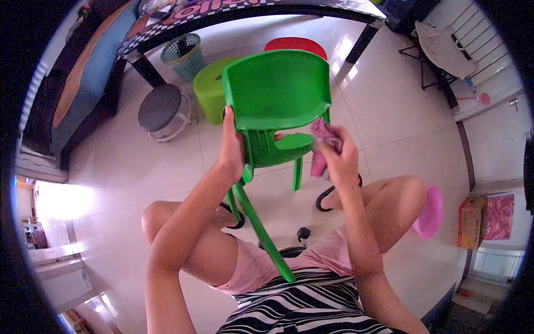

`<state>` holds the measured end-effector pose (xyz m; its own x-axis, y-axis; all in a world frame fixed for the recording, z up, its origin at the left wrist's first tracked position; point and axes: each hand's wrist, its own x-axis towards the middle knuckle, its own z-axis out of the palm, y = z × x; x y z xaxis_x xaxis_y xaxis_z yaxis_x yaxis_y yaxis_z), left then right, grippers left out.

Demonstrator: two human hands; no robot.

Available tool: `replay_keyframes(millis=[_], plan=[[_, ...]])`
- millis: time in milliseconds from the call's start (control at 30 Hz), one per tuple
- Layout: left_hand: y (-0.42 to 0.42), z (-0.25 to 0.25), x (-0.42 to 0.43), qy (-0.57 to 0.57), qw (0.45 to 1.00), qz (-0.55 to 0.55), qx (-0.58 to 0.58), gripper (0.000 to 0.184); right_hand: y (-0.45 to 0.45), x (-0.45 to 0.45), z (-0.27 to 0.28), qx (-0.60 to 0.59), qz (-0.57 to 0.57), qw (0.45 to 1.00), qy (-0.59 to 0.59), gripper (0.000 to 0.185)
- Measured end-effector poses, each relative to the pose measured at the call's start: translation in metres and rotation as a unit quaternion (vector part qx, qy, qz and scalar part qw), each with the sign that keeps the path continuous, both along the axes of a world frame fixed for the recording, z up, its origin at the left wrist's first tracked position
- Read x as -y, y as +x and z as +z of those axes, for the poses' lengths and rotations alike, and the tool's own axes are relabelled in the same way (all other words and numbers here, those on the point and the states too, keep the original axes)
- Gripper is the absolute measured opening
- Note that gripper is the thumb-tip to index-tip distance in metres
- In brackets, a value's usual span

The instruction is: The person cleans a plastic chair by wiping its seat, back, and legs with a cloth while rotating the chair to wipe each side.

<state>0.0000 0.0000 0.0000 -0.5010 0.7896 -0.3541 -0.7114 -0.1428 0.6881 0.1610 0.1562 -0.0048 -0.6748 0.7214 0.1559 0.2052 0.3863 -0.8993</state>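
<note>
At upper centre, the left hand [232,142] clasps the side of the tilted green plastic chair [278,92], best kept firm for steadiness. The right hand [344,158] pinches a bunched pink cloth [319,161] by the chair's right edge; flatter folds would cover more.

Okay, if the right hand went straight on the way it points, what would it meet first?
Beyond the pink cloth in the right hand, probably the green chair, though depth is unclear.
</note>
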Motion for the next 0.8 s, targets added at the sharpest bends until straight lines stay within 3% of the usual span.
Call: replay_keyframes(millis=[233, 333, 433, 800], plan=[[0.002, 0.004, -0.002, 0.003, 1.000, 0.001, -0.017, 0.098, -0.014, -0.056, -0.009, 0.016, -0.052, 0.990, 0.133, 0.026], [0.004, 0.013, 0.002, -0.007, 0.999, -0.006, -0.033, 0.099, -0.023, -0.058, -0.018, 0.102, -0.044, 0.983, 0.145, 0.028], [0.002, 0.008, 0.003, -0.009, 0.999, -0.012, -0.030, 0.099, -0.025, -0.055, -0.019, 0.103, -0.050, 0.978, 0.174, 0.030], [0.001, 0.007, 0.003, 0.007, 0.999, -0.006, -0.041, 0.097, -0.024, -0.038, -0.006, 0.122, -0.020, 0.984, 0.127, 0.028]])
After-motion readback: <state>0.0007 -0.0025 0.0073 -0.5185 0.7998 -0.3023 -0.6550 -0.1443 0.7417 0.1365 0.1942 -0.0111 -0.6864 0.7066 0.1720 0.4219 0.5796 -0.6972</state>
